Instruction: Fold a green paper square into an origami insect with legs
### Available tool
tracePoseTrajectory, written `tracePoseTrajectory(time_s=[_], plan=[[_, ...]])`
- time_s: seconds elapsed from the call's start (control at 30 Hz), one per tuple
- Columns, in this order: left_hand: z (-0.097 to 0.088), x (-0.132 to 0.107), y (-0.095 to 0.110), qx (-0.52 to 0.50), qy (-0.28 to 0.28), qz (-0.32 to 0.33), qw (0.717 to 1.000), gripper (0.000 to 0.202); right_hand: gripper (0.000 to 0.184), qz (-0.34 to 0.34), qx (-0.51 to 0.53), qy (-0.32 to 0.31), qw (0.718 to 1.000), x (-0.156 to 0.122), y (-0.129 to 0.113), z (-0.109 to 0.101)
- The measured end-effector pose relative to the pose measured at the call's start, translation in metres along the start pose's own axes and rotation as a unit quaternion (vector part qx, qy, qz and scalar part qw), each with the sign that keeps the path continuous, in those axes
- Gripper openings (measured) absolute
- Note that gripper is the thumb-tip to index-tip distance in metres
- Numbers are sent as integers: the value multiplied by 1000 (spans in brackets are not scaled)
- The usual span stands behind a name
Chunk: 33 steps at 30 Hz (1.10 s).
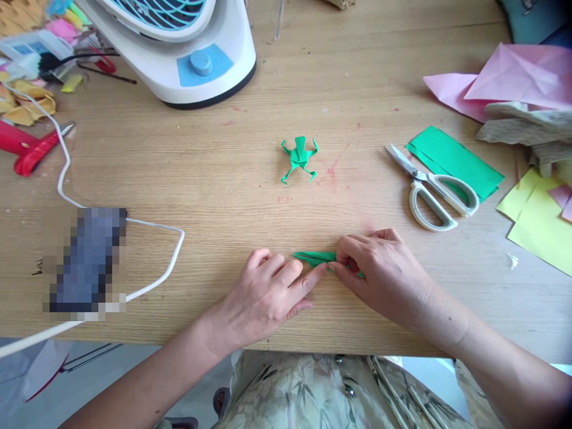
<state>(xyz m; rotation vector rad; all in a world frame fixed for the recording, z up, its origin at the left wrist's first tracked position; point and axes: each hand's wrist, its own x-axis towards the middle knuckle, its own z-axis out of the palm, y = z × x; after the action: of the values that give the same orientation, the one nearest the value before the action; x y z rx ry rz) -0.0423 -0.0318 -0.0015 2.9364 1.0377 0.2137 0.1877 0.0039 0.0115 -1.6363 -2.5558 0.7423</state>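
Pale wood grain is running across the table [223,196] that is filling most of my distant view. Near its close edge, I am watching the right hand [379,262] pinching a folded green paper [315,257], its thumb and fingers closing on the right part and hiding some of it from me. The paper is lying lengthwise, its narrow end pointing left. The left hand [274,292] is resting half open, fingers bending, thumb standing apart, the index tip reaching to the paper just beside the right thumb; I cannot tell how firmly it is pressing.

Farther out, I am seeing a green paper frog [300,156] sitting beyond both hands. To its right, scissors [419,174] are lying with one handle loop overlapping some green sheets [447,155]. Yellow sheets [540,223] are spreading near the right edge, and pink paper [522,77] is bunching beyond them. On the left, a white cable [152,286] is curving beside a dark oblong [89,262] that is showing only as pixels. Past that, a red tool [38,152] is lying flat, and a white fan [203,62] is standing at the back.
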Motion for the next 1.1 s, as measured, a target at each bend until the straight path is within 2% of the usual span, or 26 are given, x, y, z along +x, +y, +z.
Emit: tracePoseTrajectory(time_s=[0.13, 0.3, 0.47, 0.57, 0.63, 0.77, 1.03, 1.1], plan=[[-1, 6, 3, 4, -26, -8, 1000, 48, 20, -8, 15, -6, 1000, -1, 2, -3], [-1, 6, 1, -7, -34, -4, 999, 49, 17, -62, 80, -20, 995, -4, 10, -10], [-1, 11, 6, 9, 14, -4, 1000, 40, 16, -58, 89, -16, 994, -2, 12, -11], [1, 14, 10, 30, 69, 16, 997, 34, 19, -50, 78, -16, 996, -1, 11, -9], [2, 16, 10, 24, 79, 37, 996, 34, 19, -54, 72, -10, 996, -1, 12, -8], [6, 18, 8, -9, 58, 73, 996, 38, 17, -71, 85, 9, 994, -4, 16, -6], [9, 15, 3, -26, 52, 79, 995, 40, 20, -76, 83, 41, 993, -6, 20, 0], [9, 15, 4, -24, 36, 77, 996, 43, 19, -81, 76, 45, 993, -5, 20, 0]])
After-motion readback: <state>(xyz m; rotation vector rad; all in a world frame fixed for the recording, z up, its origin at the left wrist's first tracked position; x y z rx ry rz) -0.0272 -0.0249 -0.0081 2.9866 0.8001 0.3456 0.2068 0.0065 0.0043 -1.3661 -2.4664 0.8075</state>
